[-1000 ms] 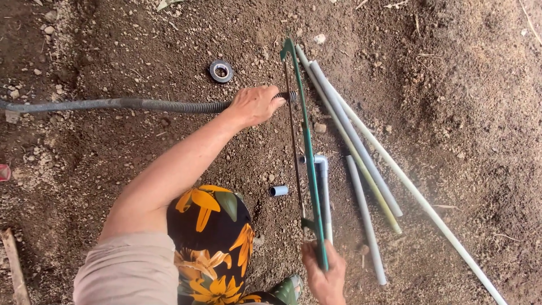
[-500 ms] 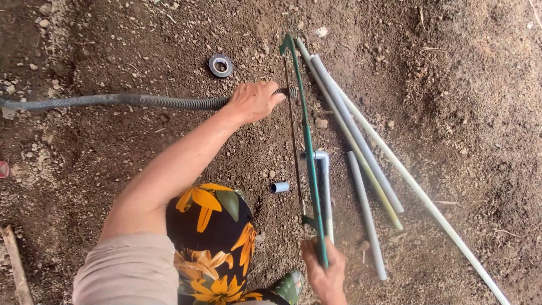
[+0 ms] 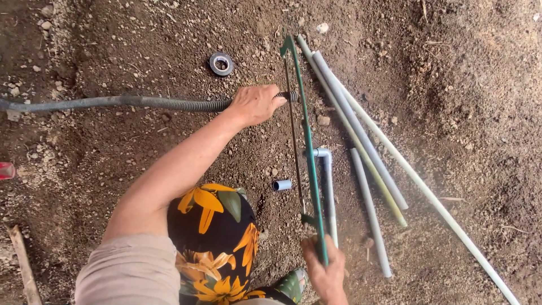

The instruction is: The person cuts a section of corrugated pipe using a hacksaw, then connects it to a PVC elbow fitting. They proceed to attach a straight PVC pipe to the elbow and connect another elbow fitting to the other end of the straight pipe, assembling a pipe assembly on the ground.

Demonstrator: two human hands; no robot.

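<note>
1. The left hand (image 3: 257,104) presses down on a ribbed grey hose (image 3: 141,103), its fingers closed over the hose close to the end.
2. The hose is thin, corrugated and dusty; it lies on the dirt ground (image 3: 84,158) and stretches straight away from the left hand toward the left edge.
3. The right hand (image 3: 326,271) grips the handle of a green hacksaw (image 3: 307,152), fist clenched around it.
4. The saw's frame reaches from the right hand up past the left hand, and its blade crosses the hose tip just beside the left fingers.
5. Grey pipes (image 3: 361,141) lie just beyond the saw, right of both hands.
6. A short pipe piece (image 3: 282,184) sits between the hands; a tape roll (image 3: 221,64) lies above the left hand.
</note>
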